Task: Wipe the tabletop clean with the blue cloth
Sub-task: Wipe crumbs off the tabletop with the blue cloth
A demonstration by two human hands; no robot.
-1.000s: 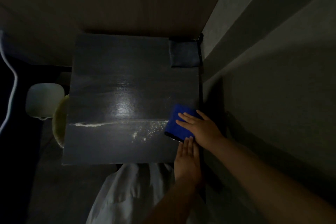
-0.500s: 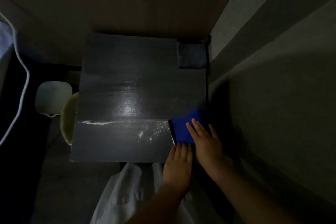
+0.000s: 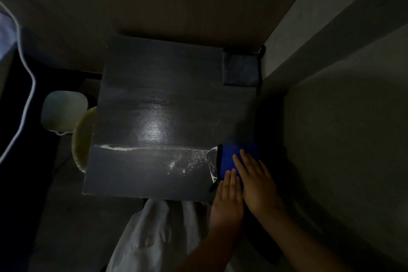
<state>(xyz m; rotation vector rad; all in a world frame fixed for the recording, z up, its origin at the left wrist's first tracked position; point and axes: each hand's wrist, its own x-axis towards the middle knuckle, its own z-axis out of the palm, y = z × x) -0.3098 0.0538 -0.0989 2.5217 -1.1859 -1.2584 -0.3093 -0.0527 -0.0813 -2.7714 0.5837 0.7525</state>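
The room is dim, and the dark square table (image 3: 154, 99) fills the middle of the head view, its far edge against a wall and its right edge close to another wall (image 3: 342, 117). The blue cloth (image 3: 231, 159) lies flat at the table's near right corner, just inside both edges. The right hand (image 3: 256, 181) rests on it with fingers spread and flat, pressing down, not gripping. The left hand (image 3: 227, 199) lies flat just beside the right one, fingers straight and together, its fingertips touching the cloth's near edge while its palm hangs past the table's near edge; it grasps nothing.

Left of the cloth, a scatter of pale specks (image 3: 189, 161) sits on the table, and a thin pale line of residue (image 3: 123, 148) runs from there toward the table's left edge. A curved pale streak borders the cloth's left side. A bright glare marks the table's centre, and the far half looks bare apart from a folded dark cloth (image 3: 240, 68) at the table's far right corner.

Off the table's left edge stand a pale container (image 3: 64, 115) and, nearer the table and partly under its edge, a yellowish round rim (image 3: 81, 139); their contents cannot be made out. A white cable (image 3: 26, 86) curves further left. Light fabric (image 3: 159, 234) lies below the table's near edge.
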